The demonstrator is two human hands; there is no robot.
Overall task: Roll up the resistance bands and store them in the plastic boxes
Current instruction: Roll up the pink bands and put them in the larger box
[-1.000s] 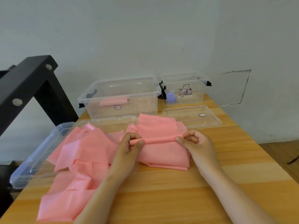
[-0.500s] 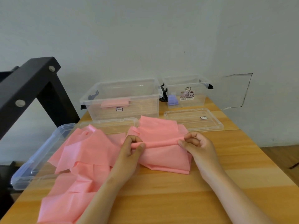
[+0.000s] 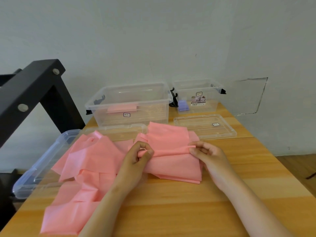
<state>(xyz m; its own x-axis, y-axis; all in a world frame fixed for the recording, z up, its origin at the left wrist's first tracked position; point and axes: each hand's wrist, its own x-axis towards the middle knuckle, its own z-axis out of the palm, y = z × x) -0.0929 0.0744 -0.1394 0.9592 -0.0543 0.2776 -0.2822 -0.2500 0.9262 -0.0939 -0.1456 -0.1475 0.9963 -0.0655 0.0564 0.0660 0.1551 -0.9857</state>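
Now pink resistance band (image 3: pixel 172 161) creased, top edge rolled; left hand (image 3: pixel 136 157), right hand (image 3: pixel 209 153) grips pinch roll ends

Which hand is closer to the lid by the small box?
Right: the right hand is just in front of the lid; the left hand grips the band farther left.

Pink resistance bands (image 3: pixel 171 151), plain. Clear plastic boxes (image 3: pixel 130 103), black latches (image 3: pixel 173 100). Purple roll (image 3: pixel 183 105) in right box. Light wood-grain surface (image 3: pixel 188 202). Black frame (image 3: pixel 34 89). Pale grey-green wall (image 3: pixel 153 40).
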